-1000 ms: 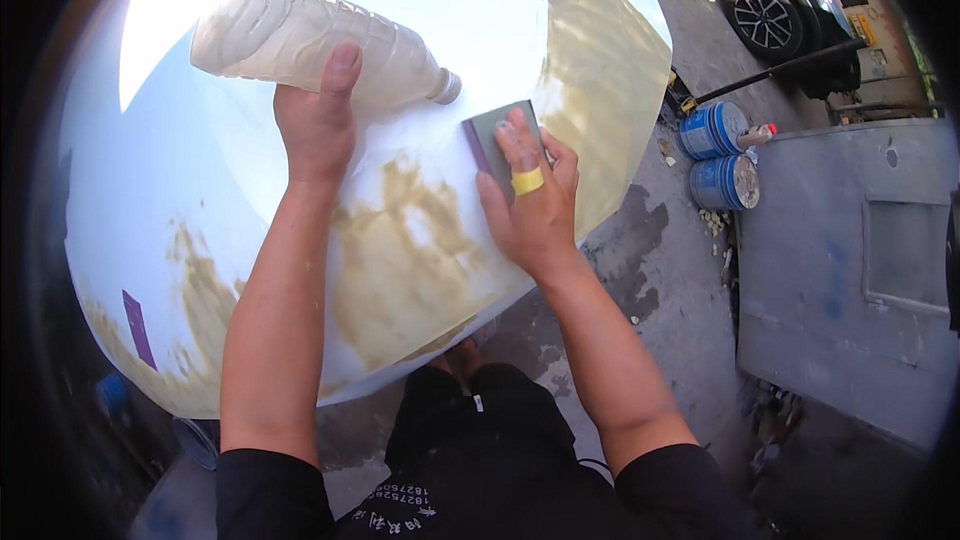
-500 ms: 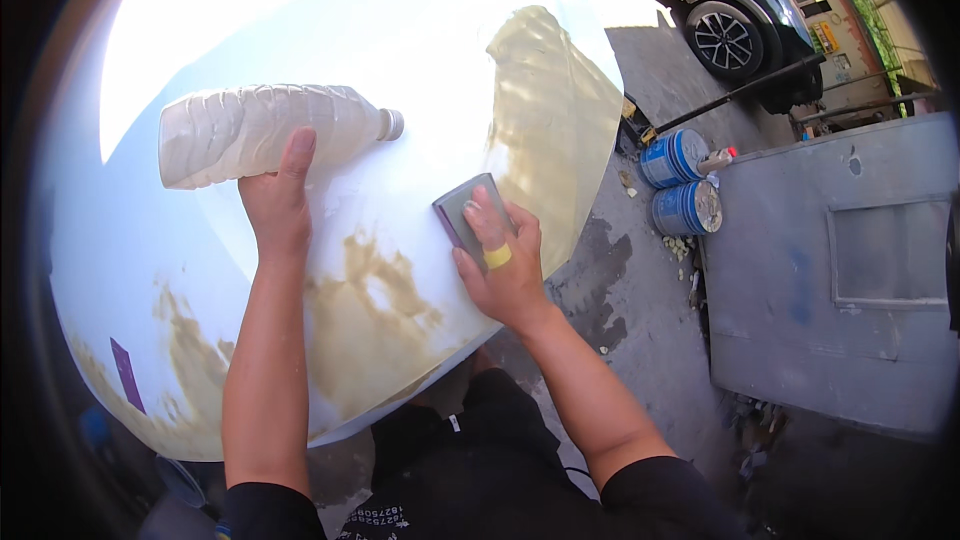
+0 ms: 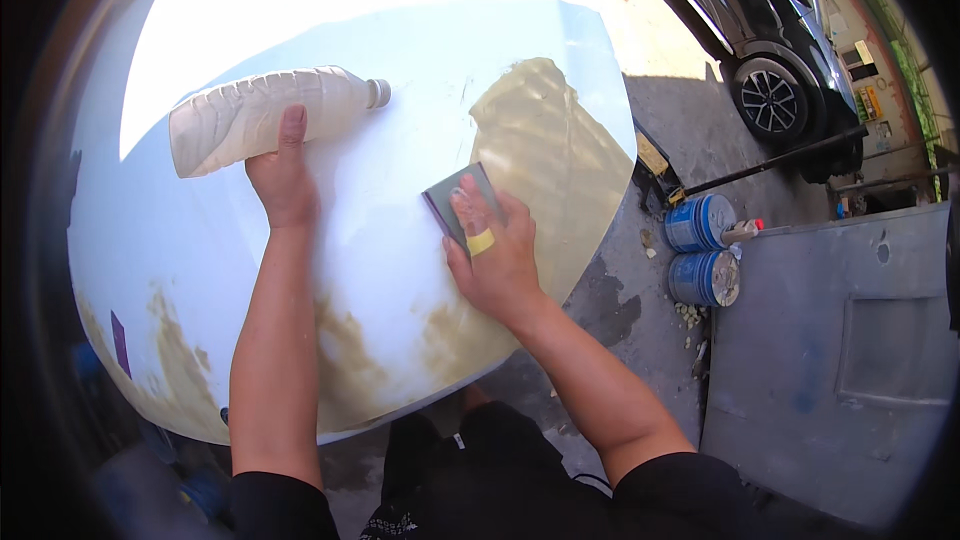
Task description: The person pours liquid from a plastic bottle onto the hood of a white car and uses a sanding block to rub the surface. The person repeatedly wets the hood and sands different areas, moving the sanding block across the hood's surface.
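My left hand (image 3: 283,180) is wrapped round a clear ridged plastic bottle (image 3: 222,125) of cloudy whitish liquid. The bottle is held on its side, its cap toward the right, above a large white curved panel (image 3: 400,155) like a car bonnet. Pressed on that panel, my right hand (image 3: 500,260) grips a grey-green sanding block (image 3: 443,196) with a dark purplish edge. Yellow tape circles one finger. The block lies at the left border of a broad tan filler patch (image 3: 555,135). Its underside is hidden.
Smaller tan patches (image 3: 348,340) and a purple strip (image 3: 120,344) lie along the panel's near edge. To the right stand two blue buckets (image 3: 700,223) and a grey boxy panel (image 3: 790,340). A dark car (image 3: 770,100) is parked at the far right.
The view has shifted, so the surroundings sit lower and farther right. My right hand and the sanding block have moved farther up the panel. The bottle stays in my left hand, slightly more tilted.
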Tool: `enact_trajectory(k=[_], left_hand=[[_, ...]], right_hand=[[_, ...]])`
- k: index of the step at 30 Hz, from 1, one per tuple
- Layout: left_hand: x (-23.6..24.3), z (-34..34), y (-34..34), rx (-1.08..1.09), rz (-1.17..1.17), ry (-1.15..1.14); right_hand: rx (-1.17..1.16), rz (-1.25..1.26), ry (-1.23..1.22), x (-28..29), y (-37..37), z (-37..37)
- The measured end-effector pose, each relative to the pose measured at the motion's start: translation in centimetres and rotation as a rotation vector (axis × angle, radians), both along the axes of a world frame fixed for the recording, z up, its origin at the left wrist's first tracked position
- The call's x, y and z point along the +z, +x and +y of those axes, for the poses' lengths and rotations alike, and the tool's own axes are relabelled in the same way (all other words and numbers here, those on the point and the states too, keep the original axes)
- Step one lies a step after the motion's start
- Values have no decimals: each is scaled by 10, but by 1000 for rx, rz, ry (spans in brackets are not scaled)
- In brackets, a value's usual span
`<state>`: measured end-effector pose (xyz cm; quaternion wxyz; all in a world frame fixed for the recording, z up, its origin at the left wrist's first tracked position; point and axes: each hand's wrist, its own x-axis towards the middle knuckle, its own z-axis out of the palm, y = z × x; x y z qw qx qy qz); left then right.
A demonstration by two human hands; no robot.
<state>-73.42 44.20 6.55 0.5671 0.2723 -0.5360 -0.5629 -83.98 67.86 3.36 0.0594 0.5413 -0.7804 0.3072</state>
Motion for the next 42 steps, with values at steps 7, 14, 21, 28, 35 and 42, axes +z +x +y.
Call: enact_trajectory(k=[7,14,21,28,35,42], left_hand=[[6,2,-9,-68,85,44],[6,-1,-16,-146,97,32],[-1,-4,-5,-97,33,27],[3,7,-21,-116,65,20],[1,-1,-6,-53,29,20],[5,4,-21,-106,90,12]], right_hand=[[-106,-111,33,29,-87,-94],[-126,-84,48,31,-89,-93],[48,-29,10,12,3,-30],[-330,-284,248,48,-133,-126],[17,0,42,13,5,-23],[-307,-301,211,54,-133,-136]])
